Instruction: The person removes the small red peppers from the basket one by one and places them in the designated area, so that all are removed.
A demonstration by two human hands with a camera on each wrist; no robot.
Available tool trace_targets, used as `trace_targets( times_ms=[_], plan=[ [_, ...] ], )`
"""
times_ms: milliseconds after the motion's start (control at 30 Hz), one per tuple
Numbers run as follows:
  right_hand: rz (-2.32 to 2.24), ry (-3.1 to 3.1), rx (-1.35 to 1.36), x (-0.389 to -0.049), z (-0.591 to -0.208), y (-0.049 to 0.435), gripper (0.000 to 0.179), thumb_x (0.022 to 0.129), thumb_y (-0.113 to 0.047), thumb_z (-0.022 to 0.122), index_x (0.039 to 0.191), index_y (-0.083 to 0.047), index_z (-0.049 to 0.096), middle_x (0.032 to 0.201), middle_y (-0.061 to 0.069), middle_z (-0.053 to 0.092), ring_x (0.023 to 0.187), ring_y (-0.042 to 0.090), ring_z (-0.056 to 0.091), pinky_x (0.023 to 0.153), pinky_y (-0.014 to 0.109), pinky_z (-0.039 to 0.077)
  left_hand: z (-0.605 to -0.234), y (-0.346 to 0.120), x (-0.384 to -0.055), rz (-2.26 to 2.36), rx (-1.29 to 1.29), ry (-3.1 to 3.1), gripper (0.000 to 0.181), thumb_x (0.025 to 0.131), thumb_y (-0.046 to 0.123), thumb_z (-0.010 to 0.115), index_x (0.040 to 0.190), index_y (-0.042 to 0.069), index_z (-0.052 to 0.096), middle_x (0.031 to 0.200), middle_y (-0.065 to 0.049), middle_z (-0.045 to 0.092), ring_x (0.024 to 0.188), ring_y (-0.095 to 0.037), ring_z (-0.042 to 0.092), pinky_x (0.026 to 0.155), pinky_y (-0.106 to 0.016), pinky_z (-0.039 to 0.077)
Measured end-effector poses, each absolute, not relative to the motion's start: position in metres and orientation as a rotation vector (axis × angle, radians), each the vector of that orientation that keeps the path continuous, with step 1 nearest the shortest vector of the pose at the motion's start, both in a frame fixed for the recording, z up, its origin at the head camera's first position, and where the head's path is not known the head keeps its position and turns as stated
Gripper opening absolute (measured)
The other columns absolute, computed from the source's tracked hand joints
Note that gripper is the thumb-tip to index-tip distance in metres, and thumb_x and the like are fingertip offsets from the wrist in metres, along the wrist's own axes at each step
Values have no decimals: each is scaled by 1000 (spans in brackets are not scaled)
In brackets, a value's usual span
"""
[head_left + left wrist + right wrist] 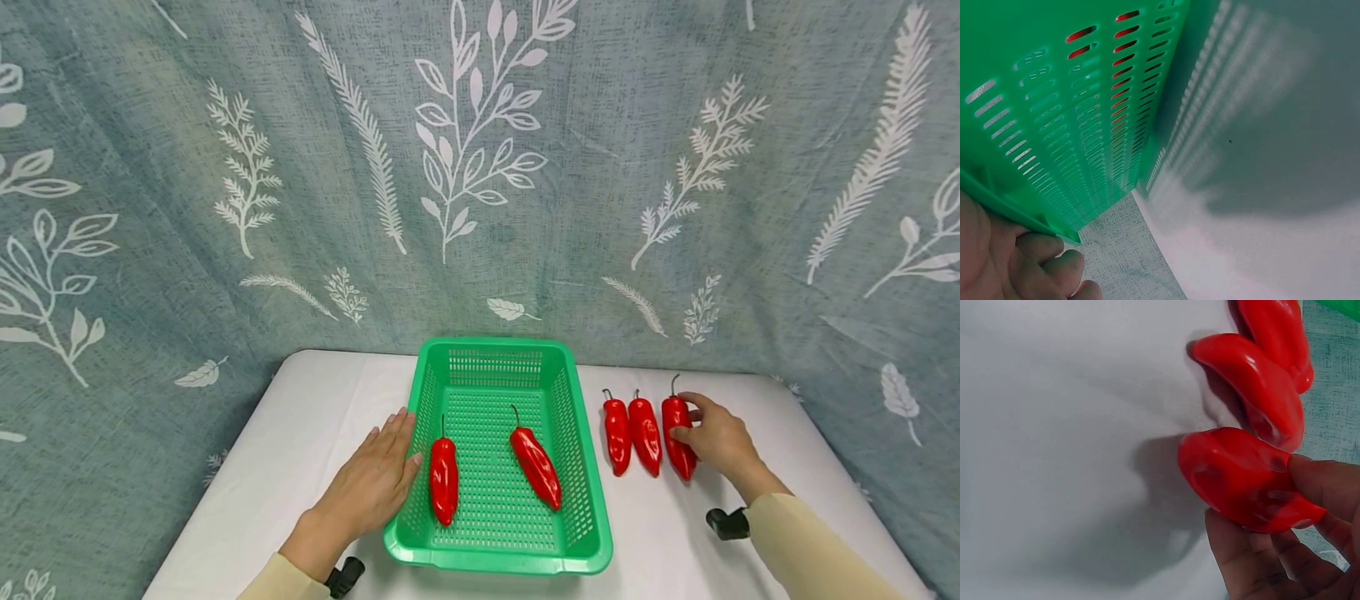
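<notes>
My right hand [720,437] holds a red pepper [677,433] between thumb and fingers, at the right end of a row; the right wrist view shows the thumb [1325,487] on one side of it. Beside it lie two more red peppers, one in the middle [645,435] and one at the left [617,435]. My left hand [375,479] rests with fairly straight fingers against the left rim of a green basket [498,560]. Inside the basket lie two peppers, one upright in view [444,482] and one slanted [536,468].
A white-covered table [300,433] carries everything. Behind it hangs a grey-green curtain [555,250] with white leaf prints. The basket's raised slotted wall [1085,112] stands between the left hand and the peppers inside.
</notes>
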State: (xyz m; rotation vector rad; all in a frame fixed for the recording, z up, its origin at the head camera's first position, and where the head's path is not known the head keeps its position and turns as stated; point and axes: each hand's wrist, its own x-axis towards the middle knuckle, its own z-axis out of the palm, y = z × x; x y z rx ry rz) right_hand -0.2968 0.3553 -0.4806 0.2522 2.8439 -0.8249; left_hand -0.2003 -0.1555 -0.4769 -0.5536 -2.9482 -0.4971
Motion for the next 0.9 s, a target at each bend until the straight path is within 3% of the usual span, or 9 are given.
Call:
trace_targets(
  times_ms=[900],
  plan=[
    [-811, 2825, 248, -304, -494, 356, 74, 96, -16, 71, 157, 6, 35, 139, 40, 53, 108, 43, 67, 73, 39, 62, -477, -154, -201, -525, -536, -2957, 64, 113, 31, 48, 162, -7, 32, 169, -24, 33, 158, -37, 32, 129, -54, 29]
  ],
)
